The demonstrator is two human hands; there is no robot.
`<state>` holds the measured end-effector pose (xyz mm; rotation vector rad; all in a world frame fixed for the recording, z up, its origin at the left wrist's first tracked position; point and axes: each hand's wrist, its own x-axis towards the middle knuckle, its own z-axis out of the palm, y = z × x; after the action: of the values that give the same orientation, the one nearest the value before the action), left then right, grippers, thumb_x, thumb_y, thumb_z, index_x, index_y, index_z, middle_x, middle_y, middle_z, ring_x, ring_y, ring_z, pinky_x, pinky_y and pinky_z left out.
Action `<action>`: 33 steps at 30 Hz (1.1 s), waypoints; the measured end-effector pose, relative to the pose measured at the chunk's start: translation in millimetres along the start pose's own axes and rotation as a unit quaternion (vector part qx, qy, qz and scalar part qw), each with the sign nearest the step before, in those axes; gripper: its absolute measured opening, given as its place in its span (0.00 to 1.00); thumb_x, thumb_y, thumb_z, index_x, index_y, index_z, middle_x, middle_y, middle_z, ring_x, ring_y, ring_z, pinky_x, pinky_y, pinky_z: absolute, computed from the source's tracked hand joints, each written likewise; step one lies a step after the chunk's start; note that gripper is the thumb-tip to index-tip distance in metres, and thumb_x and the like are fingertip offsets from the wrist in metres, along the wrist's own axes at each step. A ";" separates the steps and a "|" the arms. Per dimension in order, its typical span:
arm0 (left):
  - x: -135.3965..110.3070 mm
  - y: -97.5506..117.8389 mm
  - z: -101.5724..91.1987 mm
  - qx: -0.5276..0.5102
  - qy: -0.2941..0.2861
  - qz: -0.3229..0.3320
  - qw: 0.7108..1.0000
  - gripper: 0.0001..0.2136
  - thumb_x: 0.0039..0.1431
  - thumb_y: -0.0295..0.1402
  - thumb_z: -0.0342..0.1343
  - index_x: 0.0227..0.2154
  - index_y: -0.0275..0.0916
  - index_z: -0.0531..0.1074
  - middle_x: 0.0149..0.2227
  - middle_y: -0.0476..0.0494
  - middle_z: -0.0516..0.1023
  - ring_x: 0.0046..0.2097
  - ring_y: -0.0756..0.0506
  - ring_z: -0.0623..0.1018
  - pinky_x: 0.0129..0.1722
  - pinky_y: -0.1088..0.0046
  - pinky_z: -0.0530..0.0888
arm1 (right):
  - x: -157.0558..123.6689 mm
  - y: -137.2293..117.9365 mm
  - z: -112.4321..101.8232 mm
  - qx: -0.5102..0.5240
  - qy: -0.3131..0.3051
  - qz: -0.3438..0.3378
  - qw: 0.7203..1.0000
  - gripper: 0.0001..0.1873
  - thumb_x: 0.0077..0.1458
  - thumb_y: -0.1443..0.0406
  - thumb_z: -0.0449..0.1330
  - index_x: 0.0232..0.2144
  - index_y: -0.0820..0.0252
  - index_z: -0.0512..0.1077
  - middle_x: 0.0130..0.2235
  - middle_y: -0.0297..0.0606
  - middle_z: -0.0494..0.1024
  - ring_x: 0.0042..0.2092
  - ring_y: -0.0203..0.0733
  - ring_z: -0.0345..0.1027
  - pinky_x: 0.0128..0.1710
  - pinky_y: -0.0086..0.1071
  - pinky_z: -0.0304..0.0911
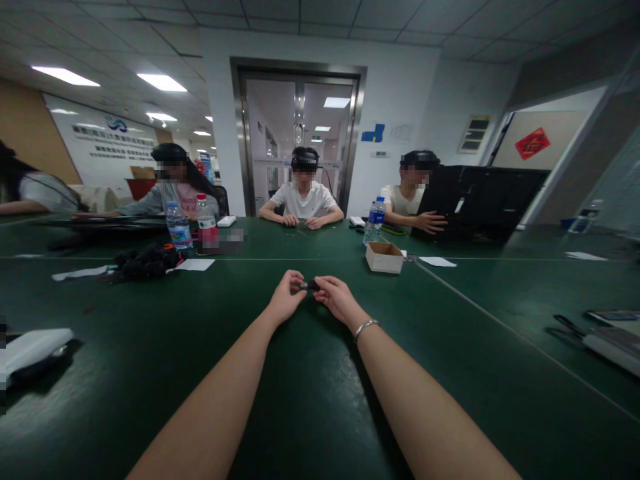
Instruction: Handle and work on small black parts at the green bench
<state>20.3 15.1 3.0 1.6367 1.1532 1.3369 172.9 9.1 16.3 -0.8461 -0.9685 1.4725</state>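
Both my arms reach out over the dark green table (320,400). My left hand (286,297) and my right hand (336,298) meet at the middle, fingers curled in a pinch. Between their fingertips sits a small black object (311,285), gripped from both ends just above the table top. It is too small to name. A silver bracelet (366,327) circles my right wrist.
A small open cardboard box (385,257) stands beyond my hands to the right. A pile of black items (143,263), papers and water bottles (179,227) lie far left. Three people sit across the table; a black case (475,200) stands far right. A white device (33,350) lies near left.
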 end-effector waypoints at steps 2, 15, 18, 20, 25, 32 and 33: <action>0.5 0.2 0.1 -0.032 0.016 -0.009 0.999 0.18 0.44 0.37 0.61 0.38 0.39 0.65 0.37 0.45 0.73 0.38 0.49 0.74 0.38 0.73 0.69 | 0.0 0.0 -0.2 0.000 -0.001 0.003 1.000 0.12 0.41 0.64 0.68 0.28 0.63 0.70 0.23 0.33 0.74 0.23 0.31 0.68 0.24 0.24 0.64; -1.6 3.3 -1.5 -0.024 -0.008 -0.047 0.999 0.12 0.53 0.39 0.54 0.37 0.37 0.68 0.31 0.46 0.72 0.33 0.49 0.73 0.37 0.69 0.70 | -1.3 -1.3 0.6 0.002 -0.010 0.008 1.000 0.12 0.42 0.64 0.68 0.28 0.64 0.70 0.22 0.34 0.74 0.23 0.31 0.68 0.24 0.24 0.64; -1.6 3.1 -1.2 -0.015 -0.024 -0.015 0.999 0.08 0.53 0.36 0.53 0.33 0.37 0.69 0.31 0.46 0.72 0.35 0.48 0.73 0.40 0.69 0.70 | -1.4 -0.9 0.6 0.000 -0.011 0.005 1.000 0.12 0.41 0.64 0.69 0.27 0.63 0.70 0.22 0.34 0.73 0.23 0.31 0.68 0.24 0.24 0.64; -1.8 3.1 -1.4 -0.024 -0.011 0.019 0.999 0.11 0.48 0.32 0.57 0.36 0.38 0.68 0.35 0.45 0.73 0.38 0.48 0.74 0.43 0.68 0.69 | -1.2 -0.6 0.4 0.004 -0.009 0.005 1.000 0.12 0.42 0.64 0.69 0.27 0.63 0.70 0.23 0.34 0.73 0.23 0.31 0.68 0.24 0.24 0.64; -2.1 4.2 -2.8 -0.043 -0.022 0.013 0.999 0.13 0.48 0.34 0.58 0.37 0.37 0.68 0.34 0.45 0.73 0.37 0.48 0.74 0.41 0.70 0.70 | -1.5 -1.0 -0.2 0.012 -0.013 0.005 1.000 0.12 0.43 0.64 0.68 0.27 0.63 0.70 0.22 0.34 0.73 0.23 0.31 0.68 0.23 0.24 0.64; -5.6 7.1 0.0 0.099 -0.021 -0.043 0.994 0.24 0.58 0.52 0.40 0.22 0.38 0.68 0.22 0.47 0.72 0.27 0.48 0.72 0.31 0.72 0.67 | -2.9 -2.7 -0.5 0.017 -0.018 0.007 1.000 0.10 0.44 0.65 0.67 0.27 0.64 0.70 0.24 0.35 0.74 0.23 0.31 0.68 0.24 0.24 0.64; -6.4 7.4 0.2 0.098 -0.016 -0.035 0.994 0.22 0.57 0.52 0.41 0.25 0.38 0.69 0.24 0.47 0.73 0.28 0.48 0.72 0.32 0.72 0.67 | -2.8 -2.6 -0.5 0.018 -0.015 0.007 1.000 0.09 0.44 0.65 0.67 0.27 0.64 0.70 0.23 0.34 0.74 0.23 0.31 0.68 0.24 0.24 0.64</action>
<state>21.5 6.5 7.6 1.7324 1.3461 1.1802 174.7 6.5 18.4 -0.8095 -0.9572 1.5142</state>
